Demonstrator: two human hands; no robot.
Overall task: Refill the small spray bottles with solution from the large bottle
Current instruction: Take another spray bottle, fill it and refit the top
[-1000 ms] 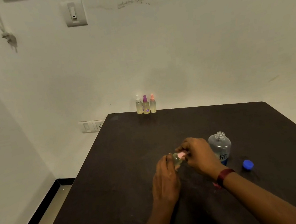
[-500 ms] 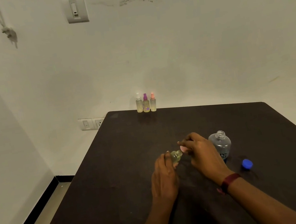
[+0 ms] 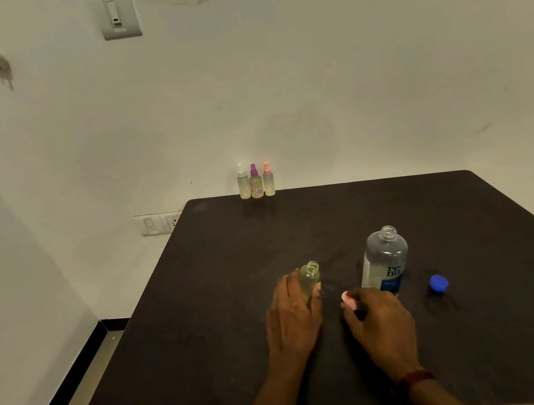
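Left hand [image 3: 293, 316]: wrapped round the open spray bottle [image 3: 309, 277], fingers and thumb on the lower body. The threaded neck sticks out above the fingers. Bottle is roughly upright on the table [image 3: 206, 315], mouth uncovered, pale yellowish liquid inside.

Right hand [image 3: 380, 320]: fingertips pinching the pink spray head [image 3: 347, 298]. It sits just right of the left-hand grip and low, clear of the open bottle. Only the pink end shows, the rest is under the fingers. Can't tell if it touches the tabletop.

Large bottle [image 3: 385, 259]: upright just beyond the right hand's knuckles and right of the held bottle, not touching it. Mouth open, clear body, blue-and-white label. Fill level not readable.

Blue cap [image 3: 439, 283]: on the table right of the right-hand grip, near the large bottle's base but apart from it.

Far beyond both grips, at the table's back edge by the wall, three capped spray bottles stand in a tight row. Left to right: white-topped bottle [image 3: 243, 182], purple-topped bottle [image 3: 255, 183], pink-topped bottle [image 3: 268, 180].

Dark red wristband [image 3: 416, 379] on the right wrist. Wall switch [image 3: 119, 13] high up and left of the grips. Socket plate [image 3: 158, 223] on the wall by the table's far-left corner.
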